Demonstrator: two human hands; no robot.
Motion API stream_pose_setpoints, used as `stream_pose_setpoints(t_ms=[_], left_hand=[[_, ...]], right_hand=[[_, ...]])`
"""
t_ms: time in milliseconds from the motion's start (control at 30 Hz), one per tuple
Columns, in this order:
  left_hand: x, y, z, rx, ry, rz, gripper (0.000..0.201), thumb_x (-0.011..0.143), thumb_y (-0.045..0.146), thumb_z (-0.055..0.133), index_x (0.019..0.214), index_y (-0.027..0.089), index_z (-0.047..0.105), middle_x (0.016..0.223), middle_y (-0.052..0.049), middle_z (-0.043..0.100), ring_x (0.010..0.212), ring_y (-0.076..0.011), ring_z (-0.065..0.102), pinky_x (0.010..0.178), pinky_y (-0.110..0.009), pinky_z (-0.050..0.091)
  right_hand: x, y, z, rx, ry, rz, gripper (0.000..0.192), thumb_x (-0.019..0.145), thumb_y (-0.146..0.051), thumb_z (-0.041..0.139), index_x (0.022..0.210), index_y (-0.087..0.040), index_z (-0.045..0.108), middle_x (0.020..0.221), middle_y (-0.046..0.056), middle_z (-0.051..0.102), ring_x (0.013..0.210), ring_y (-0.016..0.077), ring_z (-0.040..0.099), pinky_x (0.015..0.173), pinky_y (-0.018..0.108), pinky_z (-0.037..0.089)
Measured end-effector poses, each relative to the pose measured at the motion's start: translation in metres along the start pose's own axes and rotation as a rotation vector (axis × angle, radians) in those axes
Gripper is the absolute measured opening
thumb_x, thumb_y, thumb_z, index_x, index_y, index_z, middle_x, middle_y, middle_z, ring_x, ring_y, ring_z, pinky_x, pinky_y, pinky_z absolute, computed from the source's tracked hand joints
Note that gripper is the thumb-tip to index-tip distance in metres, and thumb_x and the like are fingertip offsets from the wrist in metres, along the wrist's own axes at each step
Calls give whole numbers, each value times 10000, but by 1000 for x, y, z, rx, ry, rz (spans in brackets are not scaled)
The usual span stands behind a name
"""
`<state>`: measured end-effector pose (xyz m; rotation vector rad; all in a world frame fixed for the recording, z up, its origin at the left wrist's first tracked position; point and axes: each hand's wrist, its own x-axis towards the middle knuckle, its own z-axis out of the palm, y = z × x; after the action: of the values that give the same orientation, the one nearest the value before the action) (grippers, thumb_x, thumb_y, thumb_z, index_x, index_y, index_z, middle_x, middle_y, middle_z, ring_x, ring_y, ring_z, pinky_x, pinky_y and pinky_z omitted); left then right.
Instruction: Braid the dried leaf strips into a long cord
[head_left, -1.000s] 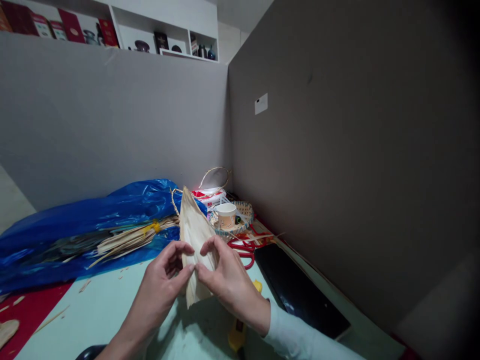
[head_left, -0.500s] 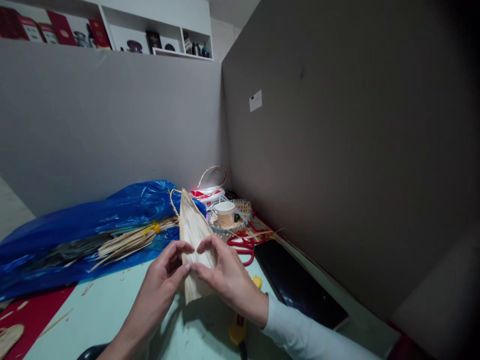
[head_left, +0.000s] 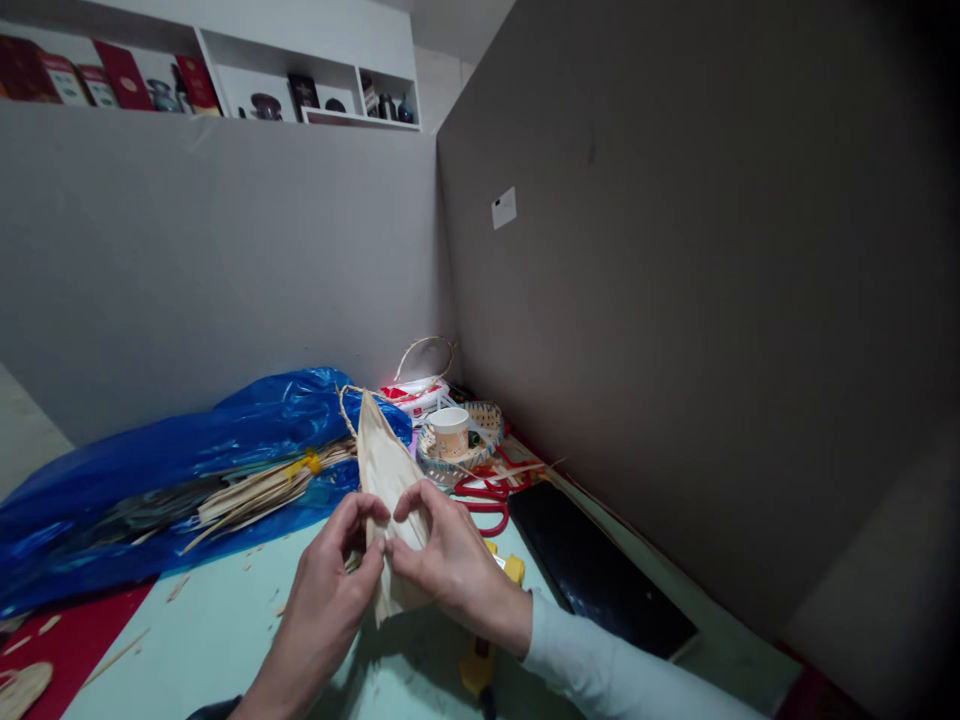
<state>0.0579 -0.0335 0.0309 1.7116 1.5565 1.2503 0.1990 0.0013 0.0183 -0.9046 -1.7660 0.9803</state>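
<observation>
A pale dried husk leaf [head_left: 385,462] stands upright between my hands, its pointed tip toward the far wall. My left hand [head_left: 330,590] pinches its left edge between thumb and fingers. My right hand [head_left: 446,565] pinches it from the right, thumb against the leaf's face. Both hands hover just above the light green table [head_left: 202,640]. The leaf's lower end pokes out below my fingers.
A blue plastic sheet [head_left: 150,470] with a bundle of dried strips [head_left: 262,485] lies at the left. Behind the leaf sit a small woven basket [head_left: 480,425] holding a paper cup [head_left: 451,430], red scissors [head_left: 487,495] and a black slab [head_left: 592,570]. Grey partitions close the back and right.
Both hands have slid slightly down and closer together on the leaf, fingers folding it tighter. The camera view shifted a little to the right.
</observation>
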Motion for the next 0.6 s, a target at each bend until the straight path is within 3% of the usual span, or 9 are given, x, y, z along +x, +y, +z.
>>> stream_pose_setpoints(t_ms=[133,267,367,500,600], left_hand=[[-2,-1,0,-5,45,5,117,788,241,568,900,246,535,825,41,548,736,-171,519,691,-277,384],[1,-3,-7,-76,83,-17,157,737,172,595,859,243,524,691,76,476,620,-135,452,599,-241,355],[8,-1,-15,-178,46,-51,295,744,234,625,1010,235,500,680,68,532,626,-145,518,596,-244,407],[11,8,-24,-597,-68,-241,624,708,253,732,1230,282,391,795,32,649,615,-166,626,630,-318,517],[9,16,-25,-830,-94,-408,514,689,188,777,1130,235,518,782,16,661,648,-132,635,669,-269,537]], right_hand=[[0,0,0,168,-17,2,214,700,-239,644,854,-194,503,778,-23,549,728,156,497,669,256,387],[0,-7,-2,299,-68,-11,200,701,-201,627,868,-190,518,748,-38,513,694,133,463,632,234,379],[2,-11,-6,373,-96,-15,202,703,-190,638,876,-188,534,745,-40,501,697,129,460,611,220,373],[5,-9,-8,409,-102,-18,205,706,-217,668,862,-190,537,748,-39,491,707,130,455,614,218,367],[6,-7,-7,454,-89,0,209,716,-226,652,875,-191,522,772,-28,524,732,143,485,642,235,383]])
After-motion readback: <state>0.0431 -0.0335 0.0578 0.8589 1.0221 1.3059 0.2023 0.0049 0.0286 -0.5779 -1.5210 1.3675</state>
